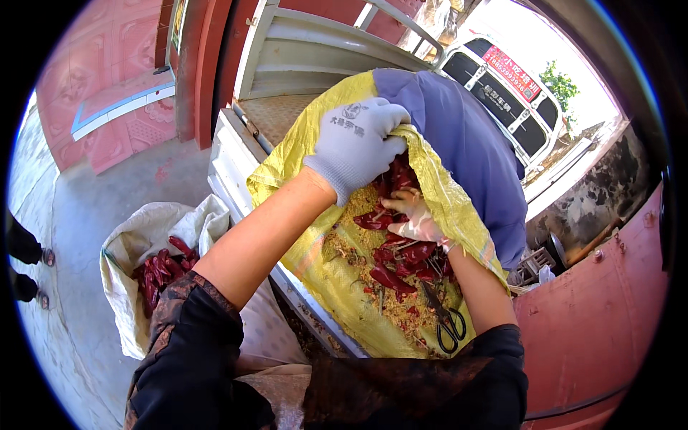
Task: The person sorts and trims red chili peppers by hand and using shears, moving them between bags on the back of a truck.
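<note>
Two hands at the mouth of a yellow sack. The left hand, in a grey knitted glove, has its fingers clamped on the upper rim of the yellow sack, which spreads below and to the right of them. The right hand, in a thin whitish glove, lies inside the sack, below and to the right of the left fingers; its fingers touch dark red chilies, but whether they close on any cannot be told. More chilies lie directly below the right fingers, among yellowish crumbs. Black-handled scissors rest in the sack, farther below the right fingers. Just beyond the left fingers, to their right, bulges a blue-violet bundle; a metal cargo bed stands beyond and to their left. Well apart, lower left of both hands' fingers, a white sack holds further chilies.
</note>
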`<state>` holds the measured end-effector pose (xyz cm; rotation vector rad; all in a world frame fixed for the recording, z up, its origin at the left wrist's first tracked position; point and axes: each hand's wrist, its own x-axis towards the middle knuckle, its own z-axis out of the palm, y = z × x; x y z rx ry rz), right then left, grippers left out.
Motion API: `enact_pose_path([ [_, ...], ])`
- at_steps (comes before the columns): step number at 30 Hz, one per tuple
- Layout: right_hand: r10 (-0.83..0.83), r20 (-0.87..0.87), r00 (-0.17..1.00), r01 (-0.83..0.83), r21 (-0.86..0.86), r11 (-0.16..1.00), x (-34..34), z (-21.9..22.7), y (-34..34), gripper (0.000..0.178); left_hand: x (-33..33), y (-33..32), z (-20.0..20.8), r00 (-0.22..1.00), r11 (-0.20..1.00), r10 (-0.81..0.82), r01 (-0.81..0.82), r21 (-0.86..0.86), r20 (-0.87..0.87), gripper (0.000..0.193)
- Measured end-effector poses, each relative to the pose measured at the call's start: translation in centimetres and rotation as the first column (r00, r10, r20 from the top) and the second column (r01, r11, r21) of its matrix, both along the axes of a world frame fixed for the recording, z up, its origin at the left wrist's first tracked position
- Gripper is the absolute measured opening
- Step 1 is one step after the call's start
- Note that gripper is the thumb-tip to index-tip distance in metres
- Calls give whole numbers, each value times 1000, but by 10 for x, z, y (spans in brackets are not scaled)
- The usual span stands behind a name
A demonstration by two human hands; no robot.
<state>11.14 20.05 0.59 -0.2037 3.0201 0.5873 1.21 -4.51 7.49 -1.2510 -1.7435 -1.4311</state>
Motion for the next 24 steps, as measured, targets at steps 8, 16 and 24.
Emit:
enact_pose_path([
  [8,-160,86,983,181,-560,808,18,61,18,60,0,20,-24,995,993,-3,15,-116,100,21],
  [16,-165,379,911,403,-903,149,100,81,84,60,-26,22,-32,992,991,122,-120,-62,38,17],
  [24,-477,-127,870,-333,-865,-376,151,125,78,70,-35,27,-41,975,972,200,-210,-107,-96,18],
])
